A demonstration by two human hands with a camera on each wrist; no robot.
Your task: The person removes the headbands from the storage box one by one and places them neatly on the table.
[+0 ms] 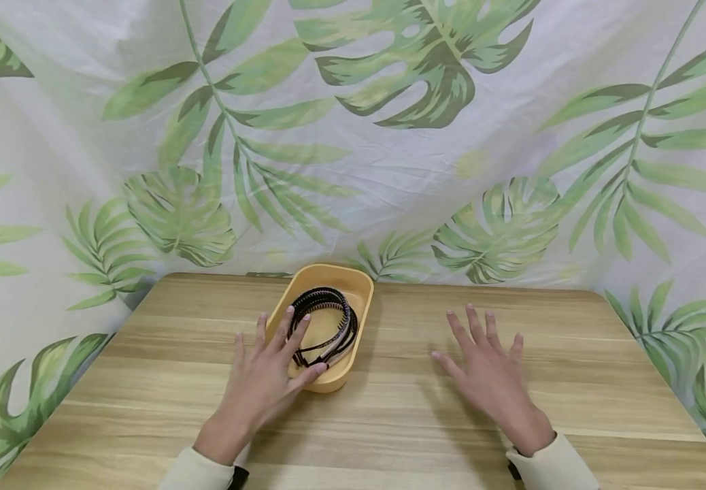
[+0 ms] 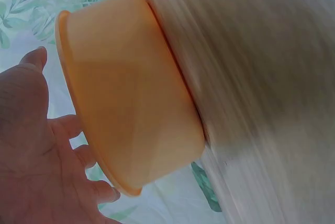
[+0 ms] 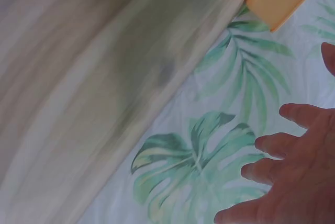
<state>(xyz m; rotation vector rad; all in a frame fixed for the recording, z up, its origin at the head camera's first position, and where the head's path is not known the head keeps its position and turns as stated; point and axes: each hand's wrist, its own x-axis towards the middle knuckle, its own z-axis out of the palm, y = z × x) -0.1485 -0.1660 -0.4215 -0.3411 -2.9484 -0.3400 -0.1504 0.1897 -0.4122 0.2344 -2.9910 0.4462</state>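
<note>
A yellow-orange plastic bin (image 1: 362,289) stands near the back edge of the table, left of centre. Several black headbands (image 1: 322,293), some with comb-like teeth, lie looped together inside it. My left hand (image 1: 258,384) hovers over the bin's near left side with fingers spread; whether a fingertip touches the rim or the headbands I cannot tell. From the left wrist view, the bin's outer wall (image 2: 125,93) fills the middle, and its contents are hidden. To the right of the bin, my right hand (image 1: 490,374) is held above the table, fingers apart, holding nothing.
The wood-grain table (image 1: 408,435) spreads to both sides of the bin. Directly behind its back edge hangs a white cloth (image 1: 383,190) printed with green leaves. A dark band shows at each cuff.
</note>
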